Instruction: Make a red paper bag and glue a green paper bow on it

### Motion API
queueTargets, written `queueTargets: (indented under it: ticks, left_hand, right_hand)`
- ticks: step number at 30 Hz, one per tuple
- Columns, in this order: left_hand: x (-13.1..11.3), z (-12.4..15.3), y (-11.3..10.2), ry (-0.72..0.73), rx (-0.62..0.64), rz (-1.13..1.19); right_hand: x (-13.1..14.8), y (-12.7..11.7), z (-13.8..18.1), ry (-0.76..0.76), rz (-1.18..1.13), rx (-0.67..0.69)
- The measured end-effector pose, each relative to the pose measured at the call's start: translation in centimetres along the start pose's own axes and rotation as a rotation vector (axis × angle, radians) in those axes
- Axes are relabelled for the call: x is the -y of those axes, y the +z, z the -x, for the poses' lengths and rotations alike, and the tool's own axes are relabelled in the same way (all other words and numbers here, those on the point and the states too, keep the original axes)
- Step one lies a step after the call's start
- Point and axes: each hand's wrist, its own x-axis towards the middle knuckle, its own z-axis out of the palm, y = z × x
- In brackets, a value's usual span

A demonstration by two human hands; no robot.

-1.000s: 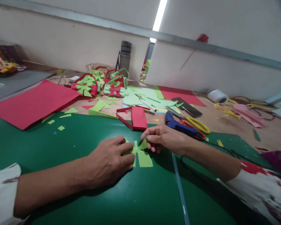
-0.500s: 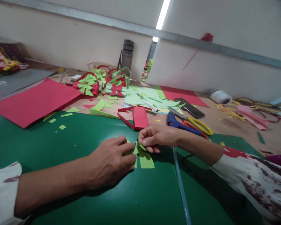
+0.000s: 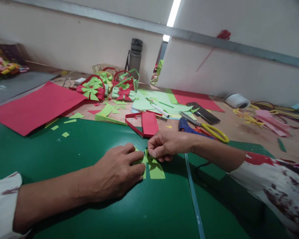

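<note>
A light green paper bow (image 3: 156,170) with cut, flared ends lies on the green mat (image 3: 94,219). Curled over its left part, the fingers of my left hand (image 3: 119,172) hold it against the mat and hide much of it. My right hand (image 3: 161,147) pinches the upper right part of the bow between thumb and forefinger, and the fingertips cover the fold there. Just beyond the hands sits a small red paper basket (image 3: 149,124) on its side, its handle loop pointing left.
Decorated paper baskets (image 3: 123,94) stand at the back, near a grey bottle (image 3: 135,56). A red sheet (image 3: 40,106) lies left. Right of centre are a blue glue gun (image 3: 185,126), yellow-handled scissors (image 3: 215,132) and a phone (image 3: 204,113). A clear strip (image 3: 194,199) crosses the mat.
The right fingertips have shifted slightly over the bow, and the small raised flap beneath them shows less. My left hand stays in place. The view has turned slightly.
</note>
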Motion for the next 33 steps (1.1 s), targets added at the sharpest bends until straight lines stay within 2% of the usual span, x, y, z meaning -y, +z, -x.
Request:
queueTargets:
  ticks: [14,23,29,33]
  left_hand:
    - [0.0,-0.2,-0.1,0.009,0.006,0.011]
    - [0.0,-0.1,-0.2,-0.002,0.008,0.015]
    - [0.0,-0.2,-0.2,0.002,-0.001,0.012]
    - [0.1,-0.1,-0.2,0.009,-0.016,0.007]
  right_hand:
    - [-0.4,-1.0,-0.5,-0.115,0.024,0.128]
    - [0.1,-0.7,-0.8,-0.023,0.036,0.057]
    - [0.6,-0.7,-0.9,0.076,0.11,-0.036]
    - [1.3,-0.6,-1.0,0.118,0.187,-0.04]
